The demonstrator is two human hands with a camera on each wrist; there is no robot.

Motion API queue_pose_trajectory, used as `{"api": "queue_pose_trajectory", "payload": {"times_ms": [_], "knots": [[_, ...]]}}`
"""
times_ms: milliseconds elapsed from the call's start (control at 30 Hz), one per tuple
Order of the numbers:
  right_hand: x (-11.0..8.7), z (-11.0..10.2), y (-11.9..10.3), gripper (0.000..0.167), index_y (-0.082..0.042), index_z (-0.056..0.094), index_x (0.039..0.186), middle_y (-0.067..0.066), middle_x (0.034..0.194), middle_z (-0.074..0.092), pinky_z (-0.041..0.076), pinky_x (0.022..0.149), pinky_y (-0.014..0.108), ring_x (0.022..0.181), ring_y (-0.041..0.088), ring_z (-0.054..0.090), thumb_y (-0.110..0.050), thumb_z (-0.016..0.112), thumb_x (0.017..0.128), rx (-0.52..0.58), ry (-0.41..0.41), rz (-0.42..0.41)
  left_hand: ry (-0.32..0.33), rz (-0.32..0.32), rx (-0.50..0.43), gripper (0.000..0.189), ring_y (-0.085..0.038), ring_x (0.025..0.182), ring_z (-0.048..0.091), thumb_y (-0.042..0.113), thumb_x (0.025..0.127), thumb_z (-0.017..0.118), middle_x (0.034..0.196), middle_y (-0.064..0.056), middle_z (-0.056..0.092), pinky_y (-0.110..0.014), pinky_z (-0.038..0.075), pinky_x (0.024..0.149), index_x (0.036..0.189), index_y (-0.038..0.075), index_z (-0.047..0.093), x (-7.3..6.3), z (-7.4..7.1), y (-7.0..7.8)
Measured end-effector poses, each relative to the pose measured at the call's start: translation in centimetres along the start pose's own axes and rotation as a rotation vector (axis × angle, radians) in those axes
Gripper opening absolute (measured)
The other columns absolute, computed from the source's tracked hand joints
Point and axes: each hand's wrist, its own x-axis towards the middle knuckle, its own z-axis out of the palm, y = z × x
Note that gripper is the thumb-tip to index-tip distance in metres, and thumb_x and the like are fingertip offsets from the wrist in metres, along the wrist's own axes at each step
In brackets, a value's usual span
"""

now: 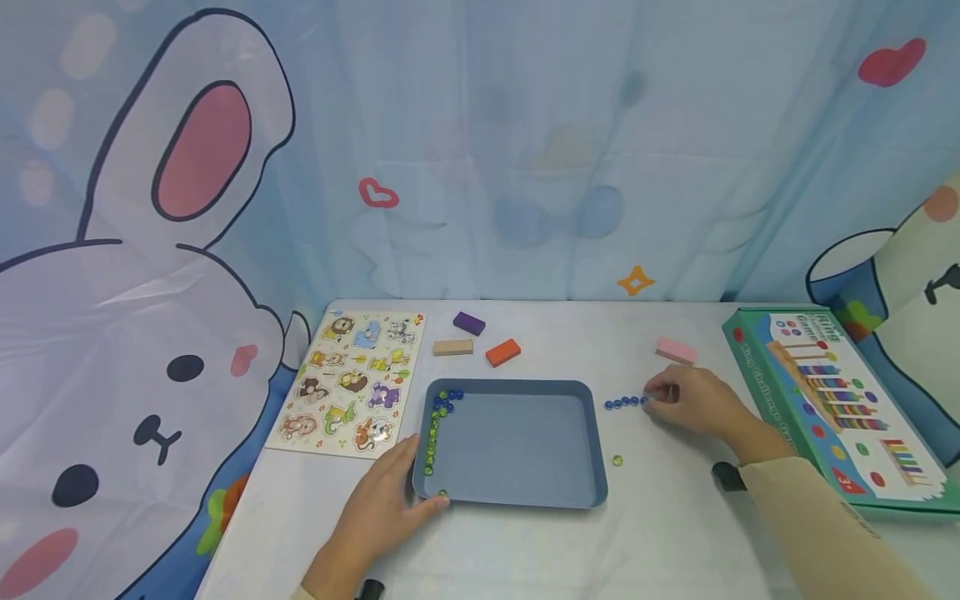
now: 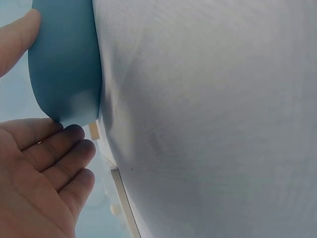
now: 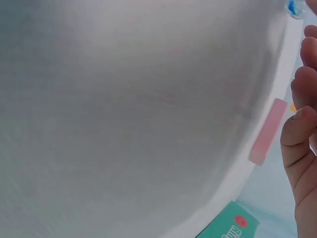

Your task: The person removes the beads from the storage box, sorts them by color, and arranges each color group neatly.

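Note:
A blue-grey tray lies mid-table, with blue marbles in its far left corner and a line of green marbles down its left side. My left hand rests at the near left corner, thumb on the front rim beside a green marble. In the left wrist view its fingers lie loosely extended against the tray wall. Right of the tray, my right hand pinches with its fingertips at the end of a row of blue marbles. A clear-and-blue marble shows at those fingertips.
A lone green marble sits between tray and right hand. Purple, tan, orange and pink blocks lie behind. An animal puzzle board is at left, a green game box at right.

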Motion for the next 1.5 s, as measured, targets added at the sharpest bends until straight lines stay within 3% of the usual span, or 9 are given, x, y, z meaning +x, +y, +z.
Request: {"api": "queue_pose_trajectory", "payload": {"times_ms": [100,267,600,900,1067,1333,1500], "knots": [[0.1,-0.2,-0.1,0.021,-0.013,0.080,0.103,-0.006,0.081,0.064,0.046,0.060,0.022,0.073,0.011,0.053,-0.023,0.085,0.086,0.019,0.051,-0.028,0.004,0.004,0.001,0.110,-0.030,0.152,0.044,0.066,0.079,0.083,0.165,-0.008,0.045,-0.051,0.039,0.126,0.163,0.011,0.037,0.0,0.0,-0.1],[1.0,-0.6,-1.1,0.020,-0.013,0.081,0.102,-0.007,0.083,0.063,0.046,0.057,0.020,0.072,0.009,0.052,-0.021,0.088,0.084,0.024,0.135,-0.157,0.003,0.004,-0.012,0.109,-0.030,0.153,0.044,0.065,0.079,0.083,0.165,-0.008,0.045,-0.051,0.038,0.127,0.163,0.011,0.037,0.0,-0.1,-0.1],[3.3,-1.5,-6.5,0.024,-0.016,0.080,0.104,-0.005,0.084,0.066,0.045,0.058,0.021,0.075,0.013,0.059,-0.021,0.089,0.082,-0.027,0.171,-0.317,-0.008,0.003,-0.004,0.111,-0.030,0.153,0.043,0.068,0.079,0.081,0.166,-0.007,0.043,-0.051,0.038,0.127,0.163,0.011,0.036,0.0,0.0,-0.1],[5.4,-0.8,-11.7,0.026,-0.023,0.079,0.105,-0.010,0.086,0.067,0.048,0.061,0.022,0.076,0.010,0.059,-0.030,0.089,0.083,-0.016,0.110,-0.383,-0.005,0.002,-0.004,0.111,-0.031,0.153,0.043,0.068,0.079,0.081,0.166,-0.008,0.044,-0.052,0.038,0.127,0.163,0.010,0.036,0.1,-0.1,0.0],[6.4,0.1,-14.6,0.023,-0.023,0.080,0.105,-0.007,0.087,0.069,0.049,0.061,0.022,0.075,0.009,0.061,-0.029,0.089,0.084,-0.012,0.076,-0.473,-0.002,0.000,-0.018,0.112,-0.031,0.153,0.044,0.067,0.078,0.082,0.166,-0.008,0.044,-0.053,0.037,0.127,0.163,0.011,0.036,0.1,-0.1,0.1],[7.4,3.3,-18.6,0.021,-0.023,0.081,0.104,-0.013,0.093,0.068,0.053,0.067,0.018,0.077,0.002,0.058,-0.033,0.086,0.086,-0.051,-0.026,-0.633,-0.008,0.000,-0.021,0.112,-0.031,0.152,0.044,0.068,0.078,0.081,0.166,-0.008,0.044,-0.053,0.039,0.126,0.163,0.011,0.036,0.1,-0.1,0.0],[7.6,5.6,-20.7,0.021,-0.020,0.082,0.105,-0.009,0.090,0.068,0.048,0.064,0.017,0.076,0.005,0.058,-0.032,0.084,0.088,-0.026,-0.133,-0.720,-0.005,0.010,-0.020,0.112,-0.031,0.152,0.044,0.069,0.079,0.081,0.165,-0.008,0.045,-0.053,0.039,0.126,0.163,0.012,0.036,0.1,-0.2,-0.1]]}}
